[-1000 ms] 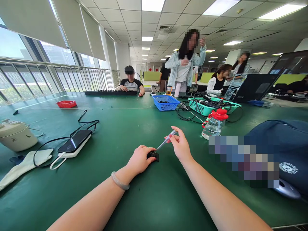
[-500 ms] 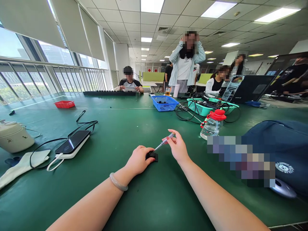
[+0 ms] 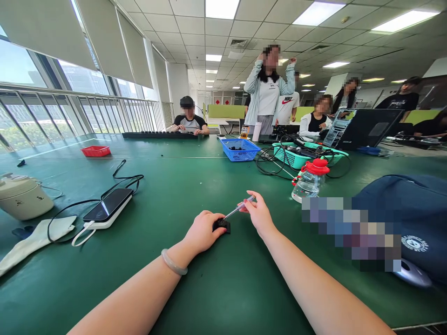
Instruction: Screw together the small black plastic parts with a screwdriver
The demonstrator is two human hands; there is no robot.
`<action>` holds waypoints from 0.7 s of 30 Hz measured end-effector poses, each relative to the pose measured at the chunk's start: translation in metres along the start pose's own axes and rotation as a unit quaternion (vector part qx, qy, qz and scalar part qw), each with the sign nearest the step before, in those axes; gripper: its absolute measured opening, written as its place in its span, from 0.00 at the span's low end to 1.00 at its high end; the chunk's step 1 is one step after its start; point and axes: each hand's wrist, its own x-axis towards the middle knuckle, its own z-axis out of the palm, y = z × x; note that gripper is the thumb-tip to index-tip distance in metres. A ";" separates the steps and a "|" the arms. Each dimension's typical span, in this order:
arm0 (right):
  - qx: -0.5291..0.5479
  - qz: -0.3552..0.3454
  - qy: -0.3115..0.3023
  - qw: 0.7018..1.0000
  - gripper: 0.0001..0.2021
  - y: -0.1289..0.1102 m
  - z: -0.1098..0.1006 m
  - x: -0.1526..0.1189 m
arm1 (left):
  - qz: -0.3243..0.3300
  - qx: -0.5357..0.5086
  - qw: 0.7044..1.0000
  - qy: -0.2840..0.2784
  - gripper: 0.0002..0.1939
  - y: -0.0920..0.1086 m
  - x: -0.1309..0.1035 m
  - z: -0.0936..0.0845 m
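The left hand [image 3: 202, 231] clamped a small black block [image 3: 226, 227] between thumb and fingers, and right of that grip the right hand [image 3: 260, 216] pinched a screwdriver [image 3: 234, 211] (slanting down toward the block).

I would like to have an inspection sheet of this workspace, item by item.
Surface: green tabletop, a few small specks.
Job's things: black part on the tabletop; screwdriver tip at it.
Clutter: dark-screened device, blue basket, red-lidded bottle, navy bag.
Hands: left hand steadies the black part; right hand holds the screwdriver.
Cables: black cord and white cable by the dark-screened device; black cables beside teal basket.
Surroundings: railing and windows at left; people beyond the tabletop.
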 end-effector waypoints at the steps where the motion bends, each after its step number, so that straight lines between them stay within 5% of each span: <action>1: 0.005 0.007 0.001 1.000 0.26 0.000 0.000 0.000 | 0.001 0.000 1.000 0.000 0.17 0.000 0.000 0.000; 21: 0.039 0.046 0.003 0.998 0.19 -0.004 0.001 -0.003 | 0.008 -0.007 1.000 0.004 0.16 0.001 0.000 0.000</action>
